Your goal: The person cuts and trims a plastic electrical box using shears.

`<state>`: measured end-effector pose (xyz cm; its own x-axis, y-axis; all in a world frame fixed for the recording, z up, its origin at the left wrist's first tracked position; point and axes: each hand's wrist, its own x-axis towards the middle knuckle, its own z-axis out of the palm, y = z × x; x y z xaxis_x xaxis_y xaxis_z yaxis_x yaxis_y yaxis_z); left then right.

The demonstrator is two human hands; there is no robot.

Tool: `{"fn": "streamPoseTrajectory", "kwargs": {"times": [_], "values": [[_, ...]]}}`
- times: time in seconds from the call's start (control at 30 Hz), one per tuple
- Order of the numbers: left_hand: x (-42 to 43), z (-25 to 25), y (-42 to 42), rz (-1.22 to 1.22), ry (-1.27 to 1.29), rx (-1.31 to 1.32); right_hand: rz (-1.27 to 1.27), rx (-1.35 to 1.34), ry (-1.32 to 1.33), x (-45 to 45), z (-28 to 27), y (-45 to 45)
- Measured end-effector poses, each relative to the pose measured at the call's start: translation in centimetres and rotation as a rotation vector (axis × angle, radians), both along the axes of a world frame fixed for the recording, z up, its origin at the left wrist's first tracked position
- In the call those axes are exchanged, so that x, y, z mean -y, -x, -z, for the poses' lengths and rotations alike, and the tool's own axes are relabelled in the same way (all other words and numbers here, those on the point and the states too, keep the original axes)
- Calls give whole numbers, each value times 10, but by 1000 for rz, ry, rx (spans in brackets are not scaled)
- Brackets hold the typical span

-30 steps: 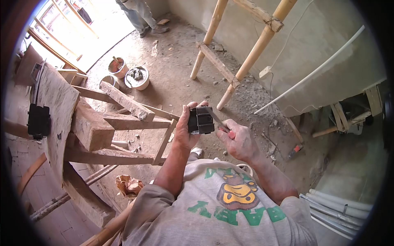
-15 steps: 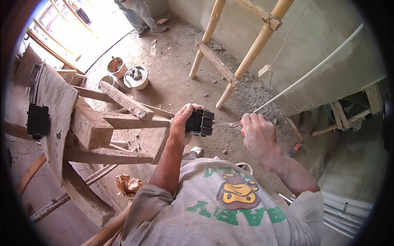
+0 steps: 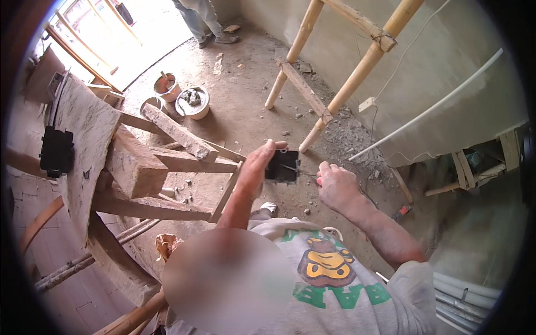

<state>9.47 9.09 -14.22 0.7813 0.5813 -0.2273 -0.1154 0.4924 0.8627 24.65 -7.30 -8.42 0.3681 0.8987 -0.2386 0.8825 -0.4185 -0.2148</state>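
My left hand [image 3: 258,170] is closed around the edge of a black plastic electrical back box [image 3: 281,166], whose open, hollow side is turned up toward me. In my right hand [image 3: 338,185] is a slim metal tool [image 3: 305,173]. Its thin end reaches into the box, while my fingers cover the handle, with a bit of red showing. Whether it is pliers or scissors I cannot tell. A second black box [image 3: 56,151] sits at the far left on a rough wooden plank [image 3: 89,131].
A timber trestle [image 3: 139,167] stands to my left. Buckets [image 3: 192,102], one with grey mortar, are on the floor beyond it. A bamboo ladder [image 3: 335,106] and a white pipe [image 3: 427,106] lean at the right wall. A person's legs [image 3: 205,22] show near the doorway.
The black box has been turned so that its hollow side faces up. My right hand has come closer to it, and the tool's tip now lies inside. The whole view has shifted slightly.
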Motion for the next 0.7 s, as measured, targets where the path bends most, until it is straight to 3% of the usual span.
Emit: {"fn": "streamPoseTrajectory", "kwargs": {"times": [0.2,0.27,0.43,0.53,0.63,0.7], "values": [[18,-33,1,-172,-505,10,42,-399,54,-8,-11,-3],[16,-40,3,-166,-558,-55,11,-533,81,-13,-12,0],[3,-37,8,-81,-377,60,93,-952,379,-17,-41,14],[-1,-30,13,-36,-362,37,66,-961,437,-19,-42,18],[0,-21,6,-65,-278,-75,-31,-623,-48,-2,16,23],[-2,-18,5,-80,-322,-162,42,-513,-9,1,17,26]]}}
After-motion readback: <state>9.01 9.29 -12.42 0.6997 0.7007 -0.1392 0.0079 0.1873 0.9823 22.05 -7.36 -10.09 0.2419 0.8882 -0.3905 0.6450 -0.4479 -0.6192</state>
